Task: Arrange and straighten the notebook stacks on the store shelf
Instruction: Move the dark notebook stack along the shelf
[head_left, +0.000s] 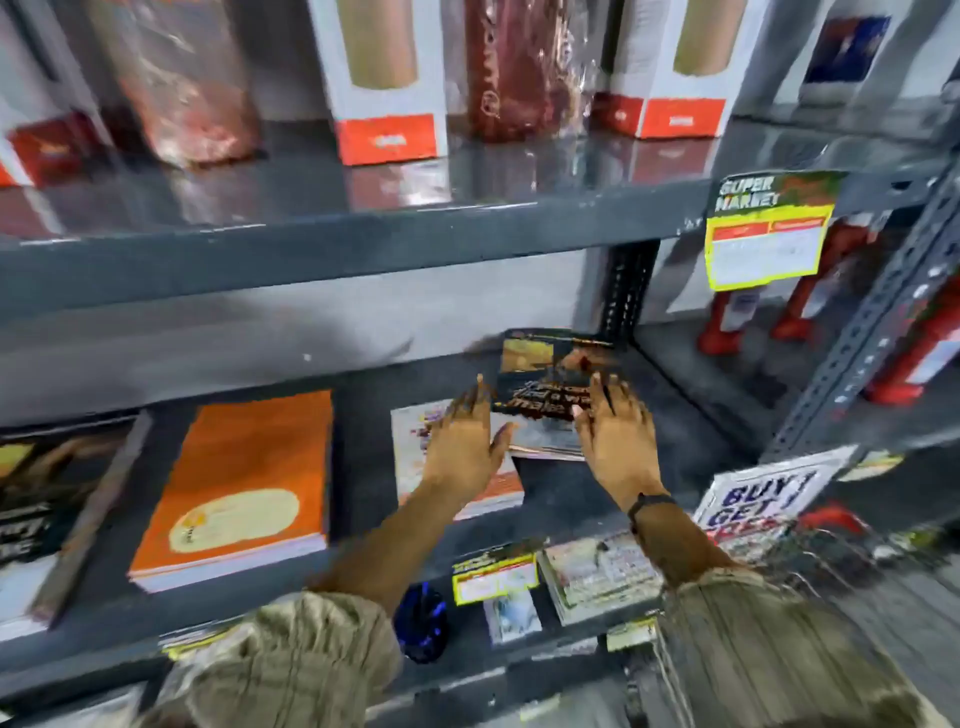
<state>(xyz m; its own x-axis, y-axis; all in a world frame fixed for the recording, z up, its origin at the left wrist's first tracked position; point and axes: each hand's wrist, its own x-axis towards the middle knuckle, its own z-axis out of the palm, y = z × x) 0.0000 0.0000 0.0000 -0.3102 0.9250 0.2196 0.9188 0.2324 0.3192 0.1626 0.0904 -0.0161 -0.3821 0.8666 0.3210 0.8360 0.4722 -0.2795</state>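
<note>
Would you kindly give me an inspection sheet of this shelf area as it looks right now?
Surface: dark metal shelf, bare gaps between stacks.
Job's things: orange notebook stack lies flat; pale stack under the left hand; dark-cover stack skewed.
Clutter: price tags on the shelf edge.
Grips: left hand and right hand open, at the dark-cover stack.
Cables: nothing seen.
Surroundings: boxed goods above; promo sign at right.
</note>
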